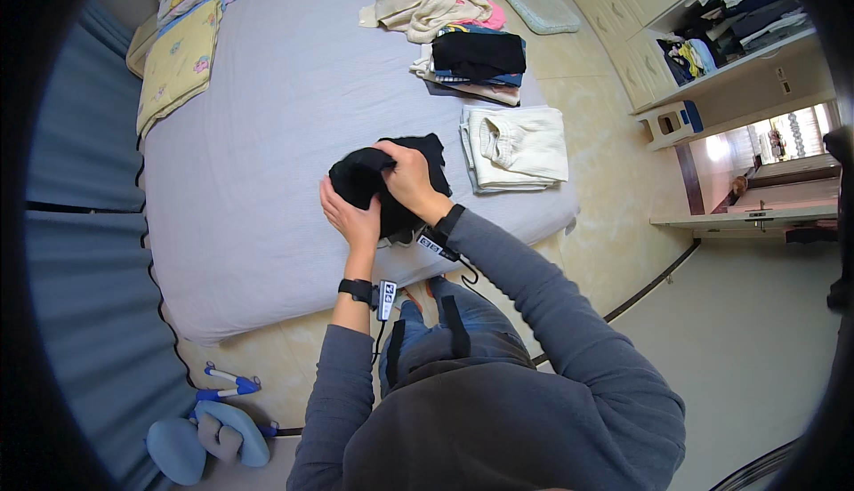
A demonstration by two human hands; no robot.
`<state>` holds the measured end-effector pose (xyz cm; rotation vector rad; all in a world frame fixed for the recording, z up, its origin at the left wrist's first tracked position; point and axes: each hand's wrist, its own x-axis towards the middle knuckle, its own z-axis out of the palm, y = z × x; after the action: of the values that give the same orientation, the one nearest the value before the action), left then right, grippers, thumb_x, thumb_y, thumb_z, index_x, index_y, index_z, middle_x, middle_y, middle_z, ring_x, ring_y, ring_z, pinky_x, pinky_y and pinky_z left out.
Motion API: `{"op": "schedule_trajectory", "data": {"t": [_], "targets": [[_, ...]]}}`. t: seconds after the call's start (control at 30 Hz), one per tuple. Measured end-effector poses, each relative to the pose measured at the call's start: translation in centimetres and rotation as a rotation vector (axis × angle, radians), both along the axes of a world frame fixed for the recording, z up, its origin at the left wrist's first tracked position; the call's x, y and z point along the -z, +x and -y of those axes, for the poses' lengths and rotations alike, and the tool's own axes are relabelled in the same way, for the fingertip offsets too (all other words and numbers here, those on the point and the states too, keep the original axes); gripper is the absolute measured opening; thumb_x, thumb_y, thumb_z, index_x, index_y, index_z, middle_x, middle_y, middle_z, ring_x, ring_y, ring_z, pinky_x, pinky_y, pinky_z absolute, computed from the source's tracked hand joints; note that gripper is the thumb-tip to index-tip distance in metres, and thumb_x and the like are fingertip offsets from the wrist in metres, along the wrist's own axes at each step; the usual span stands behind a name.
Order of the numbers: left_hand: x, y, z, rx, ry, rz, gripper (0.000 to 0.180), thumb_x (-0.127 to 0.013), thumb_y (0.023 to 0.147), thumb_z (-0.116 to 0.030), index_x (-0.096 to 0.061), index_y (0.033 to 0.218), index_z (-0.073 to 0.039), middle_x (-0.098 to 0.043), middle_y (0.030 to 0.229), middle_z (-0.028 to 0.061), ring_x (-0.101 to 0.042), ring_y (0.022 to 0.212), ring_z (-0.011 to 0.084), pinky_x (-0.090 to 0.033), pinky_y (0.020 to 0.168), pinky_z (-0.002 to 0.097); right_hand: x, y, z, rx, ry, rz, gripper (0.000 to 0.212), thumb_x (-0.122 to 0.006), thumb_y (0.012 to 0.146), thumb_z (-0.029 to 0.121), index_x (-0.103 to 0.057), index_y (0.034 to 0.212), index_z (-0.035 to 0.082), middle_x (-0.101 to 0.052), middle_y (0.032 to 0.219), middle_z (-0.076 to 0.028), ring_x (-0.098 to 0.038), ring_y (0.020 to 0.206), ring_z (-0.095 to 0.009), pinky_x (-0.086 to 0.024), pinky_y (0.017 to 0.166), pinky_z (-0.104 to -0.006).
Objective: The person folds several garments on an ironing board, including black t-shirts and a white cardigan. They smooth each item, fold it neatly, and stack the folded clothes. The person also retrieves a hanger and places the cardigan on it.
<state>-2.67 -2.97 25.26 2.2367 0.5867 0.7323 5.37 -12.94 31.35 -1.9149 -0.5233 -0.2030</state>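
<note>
Both hands grip a bunched black garment (pixel 357 176) just above the near part of the bed; its exact kind is not clear. My left hand (pixel 351 218) wraps round its lower left side, thumb on the front. From the right, my right hand (pixel 409 178) pinches its upper edge. Behind and under it lies more black cloth (pixel 427 155) on the bed; I cannot tell whether it is the same piece. A bit of pale cloth shows below the black. To the right rests a stack of folded white clothes (pixel 525 147), white trousers on top.
The bed (pixel 267 108) has a lavender sheet. Farther back are a folded pile with black cloth on top (pixel 480 53) and loose cream and pink clothes (pixel 436 0). A folded yellow blanket (pixel 181 60) lies far left. A blue child's ride-on toy (pixel 227 429) stands on the floor.
</note>
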Motion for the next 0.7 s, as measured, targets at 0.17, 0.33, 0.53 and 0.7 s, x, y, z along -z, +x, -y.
{"op": "schedule_trajectory", "data": {"t": [0.17,0.33,0.53,0.7], "targets": [[0.4,3.3,-3.8,0.142,-0.022,0.209,0.047,-0.059,0.083,-0.033,-0.052,0.122,-0.010,-0.053,0.126,0.0081,-0.044,0.122,0.0263,-0.025,0.103,0.0413,-11.2,-2.9,0.5,-0.362,-0.047,0.118,0.029,-0.062,0.069,-0.001,-0.065,0.096,0.008,-0.065,0.076,-0.015,-0.064,0.070,-0.031,-0.050,0.060,-0.0324],[-0.4,0.7,-7.1,0.142,-0.265,0.129,0.021,-0.058,0.079,-0.023,-0.063,0.095,-0.008,-0.063,0.098,0.0049,-0.056,0.097,0.0214,-0.028,0.099,0.0391,-20.1,-6.3,5.6,-0.661,0.258,0.161,0.031,-0.064,0.068,0.003,-0.066,0.099,0.003,-0.066,0.080,-0.013,-0.065,0.067,-0.025,-0.050,0.059,-0.0320],[-7.7,-6.8,-11.3,0.038,-0.129,-0.012,0.016,-0.062,0.072,0.001,-0.063,0.087,-0.004,-0.065,0.083,0.0062,-0.059,0.081,0.0200,-0.046,0.080,0.0317,-23.0,-7.7,13.4,-0.268,0.079,-0.113,0.019,-0.066,0.077,0.015,-0.071,0.091,0.003,-0.065,0.074,-0.008,-0.060,0.065,-0.017,-0.047,0.061,-0.0278],[-13.0,-14.3,-17.3,0.287,-0.476,-0.509,0.010,-0.067,0.078,-0.004,-0.060,0.083,0.002,-0.059,0.070,0.0007,-0.051,0.068,0.0068,-0.043,0.064,0.0217,-18.2,-6.5,19.0,-0.287,0.125,-0.286,0.036,-0.059,0.086,0.029,-0.062,0.078,-0.006,-0.060,0.076,-0.012,-0.053,0.068,-0.020,-0.041,0.062,-0.0296]]}}
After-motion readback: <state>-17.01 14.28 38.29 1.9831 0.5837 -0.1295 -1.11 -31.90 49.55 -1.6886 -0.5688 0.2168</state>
